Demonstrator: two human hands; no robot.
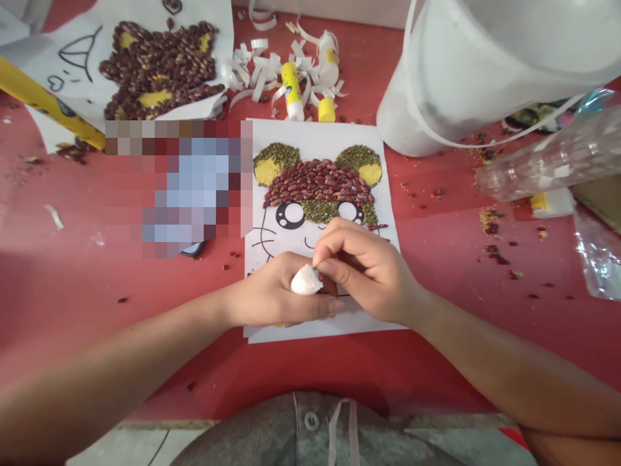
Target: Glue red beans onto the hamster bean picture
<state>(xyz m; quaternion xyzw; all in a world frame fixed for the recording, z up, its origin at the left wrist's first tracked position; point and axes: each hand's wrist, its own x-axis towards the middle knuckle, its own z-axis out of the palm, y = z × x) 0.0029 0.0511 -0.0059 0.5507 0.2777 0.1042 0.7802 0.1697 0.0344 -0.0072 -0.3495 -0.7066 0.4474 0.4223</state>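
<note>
My left hand [286,298] is wrapped round a glue stick whose white end [306,281] points up between thumb and forefinger. My right hand [369,272] is closed in a pinch at the edge of the white glue; a tiny dark bit shows there, too small to name. Under both hands lies a paper with a cartoon animal drawing [286,236]. Red-brown beans [320,181] cover the top of its head. Green beans [317,211] fill part of the face and the ears, with yellow grains [268,172] inside the ears. My hands hide the lower face.
A white bucket [456,84] stands at the back right beside a clear plastic bottle [548,155]. Paper curls and a yellow glue stick [292,90] lie behind the drawing. Another bean-covered picture [160,65] is at back left, near a blurred phone-like object [194,194]. Loose beans dot the table.
</note>
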